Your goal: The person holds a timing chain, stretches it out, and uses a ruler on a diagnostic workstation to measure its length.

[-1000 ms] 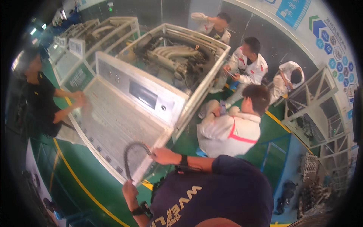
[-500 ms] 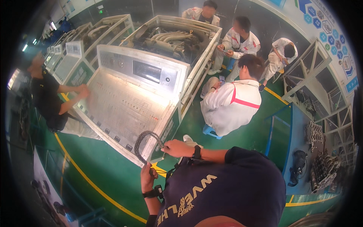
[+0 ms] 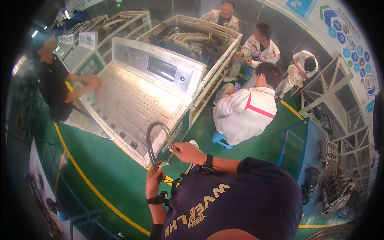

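Note:
A dark metal chain (image 3: pixel 149 145) with close, small links arches upward between my two hands. My left hand (image 3: pixel 153 182) is closed around its lower left end, and a wristband sits below on that wrist. At the other end, my right hand (image 3: pixel 188 153) grips the chain between thumb and fingers. The arch stands in front of the near corner of a sloping metal control console (image 3: pixel 130 90), which lies beyond it. Whether the chain touches the console cannot be told. Its lower ends are partly hidden by my fingers.
Behind the console stands a framed engine (image 3: pixel 192 40). A person in black (image 3: pixel 56 86) leans at its left side. Several people in white jackets sit to the right, one on a blue stool (image 3: pixel 222 140). Metal engine parts (image 3: pixel 336 188) rest on a bench at far right.
Both hands have shifted slightly, and the chain's arch stands taller and narrower. The whole view has tilted a little. Both hands keep hold of the chain.

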### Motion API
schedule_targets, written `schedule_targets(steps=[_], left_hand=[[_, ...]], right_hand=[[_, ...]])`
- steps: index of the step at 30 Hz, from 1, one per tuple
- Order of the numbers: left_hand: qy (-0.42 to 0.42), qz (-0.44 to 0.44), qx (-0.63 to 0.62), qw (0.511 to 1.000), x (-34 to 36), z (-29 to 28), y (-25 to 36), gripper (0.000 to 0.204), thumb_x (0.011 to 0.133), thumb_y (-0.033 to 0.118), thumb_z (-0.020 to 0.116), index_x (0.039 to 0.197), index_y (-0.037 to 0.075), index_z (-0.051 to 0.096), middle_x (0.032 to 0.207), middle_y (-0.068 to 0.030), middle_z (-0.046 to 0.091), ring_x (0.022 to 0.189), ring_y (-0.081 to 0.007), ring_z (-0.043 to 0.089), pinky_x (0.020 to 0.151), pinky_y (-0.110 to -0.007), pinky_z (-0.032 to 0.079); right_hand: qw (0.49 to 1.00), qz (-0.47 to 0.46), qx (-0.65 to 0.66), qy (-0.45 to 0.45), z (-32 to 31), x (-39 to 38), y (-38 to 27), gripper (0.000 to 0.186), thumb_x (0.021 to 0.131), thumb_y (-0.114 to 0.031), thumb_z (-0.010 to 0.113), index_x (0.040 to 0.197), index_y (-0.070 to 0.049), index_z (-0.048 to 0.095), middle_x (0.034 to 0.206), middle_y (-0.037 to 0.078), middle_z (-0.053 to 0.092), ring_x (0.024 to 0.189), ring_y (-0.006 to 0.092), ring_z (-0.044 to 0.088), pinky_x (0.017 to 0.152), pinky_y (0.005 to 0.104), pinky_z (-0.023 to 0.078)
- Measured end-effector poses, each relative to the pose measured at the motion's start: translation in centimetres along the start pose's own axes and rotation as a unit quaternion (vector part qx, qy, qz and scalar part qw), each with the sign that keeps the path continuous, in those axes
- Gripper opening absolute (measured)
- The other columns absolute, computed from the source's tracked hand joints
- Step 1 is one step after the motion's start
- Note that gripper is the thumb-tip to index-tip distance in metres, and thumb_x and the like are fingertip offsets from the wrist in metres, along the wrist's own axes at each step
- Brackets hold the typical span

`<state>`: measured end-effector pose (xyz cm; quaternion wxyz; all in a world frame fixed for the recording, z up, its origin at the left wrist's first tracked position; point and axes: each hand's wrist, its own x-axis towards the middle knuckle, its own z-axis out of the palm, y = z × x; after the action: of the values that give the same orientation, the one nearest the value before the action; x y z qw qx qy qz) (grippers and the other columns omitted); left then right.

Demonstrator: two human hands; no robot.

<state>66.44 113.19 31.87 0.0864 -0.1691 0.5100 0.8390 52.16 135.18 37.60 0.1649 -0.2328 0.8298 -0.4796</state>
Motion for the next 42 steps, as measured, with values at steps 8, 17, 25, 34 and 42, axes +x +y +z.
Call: schedule_targets(steps=[8,17,25,34,42], left_hand=[[0.026,-0.068,-0.052,0.996,3.2,-1.8,-1.2,0.016,0.099,0.021,0.060,0.105,0.007,0.056,0.072,-0.0028,0.056,0.054,-0.0120,0.049,0.048,-0.025,0.038],[0.224,-0.085,0.159,0.958,0.2,-7.4,-5.4,0.041,0.103,0.044,0.059,0.075,0.016,0.050,0.056,0.0092,0.036,0.041,-0.0051,0.030,0.038,-0.027,0.022],[0.316,-0.153,0.123,0.928,-6.8,-8.5,-8.2,0.038,0.099,0.037,0.069,0.079,0.009,0.053,0.058,0.0065,0.041,0.043,-0.0063,0.037,0.039,-0.026,0.027],[0.301,-0.098,0.216,0.924,-5.7,-9.0,-8.2,0.032,0.097,0.032,0.071,0.085,0.005,0.059,0.059,0.0042,0.045,0.045,-0.0065,0.039,0.039,-0.027,0.029],[0.260,-0.146,0.262,0.918,-5.7,-8.9,-10.4,0.044,0.101,0.045,0.060,0.091,0.003,0.069,0.056,0.0034,0.043,0.043,-0.0076,0.039,0.039,-0.028,0.028]], right_hand=[[0.996,-0.047,-0.064,0.036,0.5,0.0,3.1,0.043,0.100,-0.040,0.061,0.086,0.000,0.061,0.070,0.023,0.064,0.069,0.0450,0.063,0.063,0.0509,0.049],[0.978,0.104,-0.162,-0.074,-6.5,-1.4,11.9,0.044,0.095,-0.041,0.066,0.088,0.002,0.068,0.085,0.026,0.068,0.084,0.0458,0.067,0.073,0.0527,0.051],[0.958,0.136,-0.252,-0.026,-6.1,-2.1,13.9,0.039,0.094,-0.038,0.067,0.093,0.001,0.069,0.086,0.025,0.070,0.086,0.0457,0.068,0.076,0.0540,0.052],[0.952,0.131,-0.232,-0.154,-5.8,1.2,11.3,0.046,0.091,-0.046,0.068,0.099,0.000,0.073,0.094,0.025,0.072,0.092,0.0462,0.068,0.081,0.0540,0.054],[0.939,0.176,-0.244,-0.169,-5.3,1.5,10.6,0.053,0.092,-0.051,0.066,0.097,0.001,0.073,0.093,0.026,0.072,0.089,0.0473,0.069,0.080,0.0534,0.054]])
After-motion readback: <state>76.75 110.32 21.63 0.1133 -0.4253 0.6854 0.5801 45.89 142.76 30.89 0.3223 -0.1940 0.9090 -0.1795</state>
